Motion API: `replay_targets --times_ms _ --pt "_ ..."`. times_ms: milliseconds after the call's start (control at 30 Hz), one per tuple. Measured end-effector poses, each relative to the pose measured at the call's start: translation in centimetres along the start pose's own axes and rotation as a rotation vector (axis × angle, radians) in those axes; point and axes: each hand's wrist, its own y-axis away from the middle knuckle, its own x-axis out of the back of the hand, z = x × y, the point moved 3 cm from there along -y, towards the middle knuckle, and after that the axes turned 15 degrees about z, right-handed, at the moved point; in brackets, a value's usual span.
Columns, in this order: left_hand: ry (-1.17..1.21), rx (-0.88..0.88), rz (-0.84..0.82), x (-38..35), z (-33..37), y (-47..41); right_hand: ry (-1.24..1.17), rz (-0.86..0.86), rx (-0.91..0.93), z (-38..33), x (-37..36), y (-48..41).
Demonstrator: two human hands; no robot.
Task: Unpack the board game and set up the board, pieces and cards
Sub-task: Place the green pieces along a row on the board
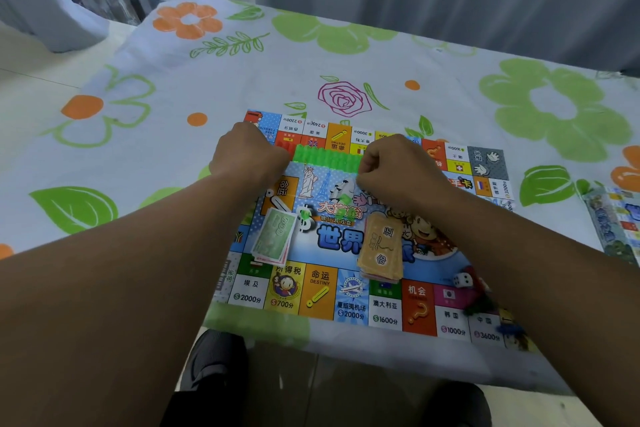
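The left hand (249, 158) and right hand (391, 166) are pinching the ends of the green plastic strip (325, 158) between them, likely light and brittle.

Green strip (325, 158) ends hidden behind left hand (247, 156) and right hand (394, 166), fingertips curled out of sight; right forearm covers right side of board (349, 305); pieces (479, 298) beside die (462, 279) blurred; packet (620, 222) cut off by right edge.
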Motion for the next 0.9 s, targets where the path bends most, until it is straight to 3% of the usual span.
replay_targets --times_ms 133,333,633,900 --pt "-0.003 0.003 -0.005 0.0 0.0 0.0 -0.048 -0.140 0.107 -1.3 -0.1 0.7" --pt "-0.010 0.007 -0.004 0.0 0.1 0.1 0.057 -0.121 0.187 -1.8 -0.9 1.4" --pt "-0.016 0.003 -0.008 0.1 0.1 0.1 0.120 -0.031 0.014 1.2 0.5 0.2" --pt "-0.016 -0.002 -0.003 0.0 0.1 0.0 -0.023 0.025 -0.058 1.7 0.7 0.3"
